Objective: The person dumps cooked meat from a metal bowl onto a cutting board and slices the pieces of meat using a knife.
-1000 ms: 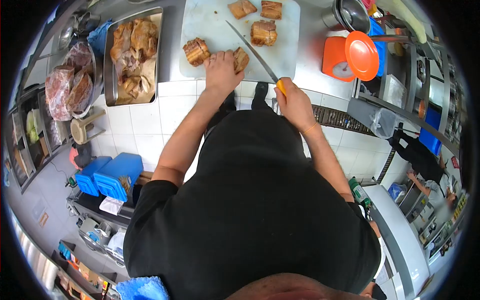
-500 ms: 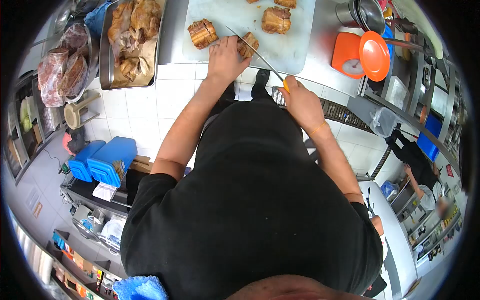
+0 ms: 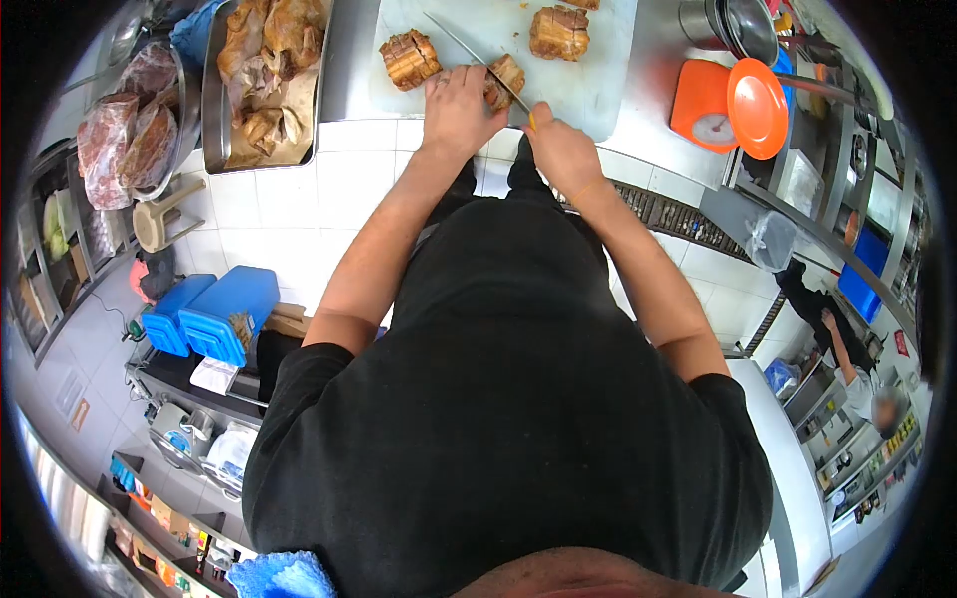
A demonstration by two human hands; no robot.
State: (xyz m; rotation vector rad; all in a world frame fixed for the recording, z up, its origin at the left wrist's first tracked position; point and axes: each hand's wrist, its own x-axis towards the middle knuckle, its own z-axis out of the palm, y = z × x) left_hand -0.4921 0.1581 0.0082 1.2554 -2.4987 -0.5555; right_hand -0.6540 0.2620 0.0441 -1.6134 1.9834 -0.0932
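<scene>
My right hand (image 3: 563,151) is closed round the yellow handle of a long knife (image 3: 461,46). The blade slants up and left across a browned chunk of roast pork belly (image 3: 508,74) near the front edge of a white cutting board (image 3: 586,100). My left hand (image 3: 463,108) grips that chunk at its left side, fingers bent close to the blade; some fingertips are hidden. Just beyond my left hand sits a scored pork chunk (image 3: 410,60). Another pork chunk (image 3: 558,34) lies farther right on the board.
A metal tray (image 3: 312,140) with roast poultry stands left, beside a bowl of wrapped meat (image 3: 128,149). To the right are an orange scale (image 3: 696,95), an orange plate (image 3: 757,108) and metal bowls (image 3: 750,30). Another person (image 3: 842,329) is at the far right.
My right hand and the knife handle have moved left, closer to my body's midline. The blade has shifted left along the held pork chunk. My left hand stays by the chunk.
</scene>
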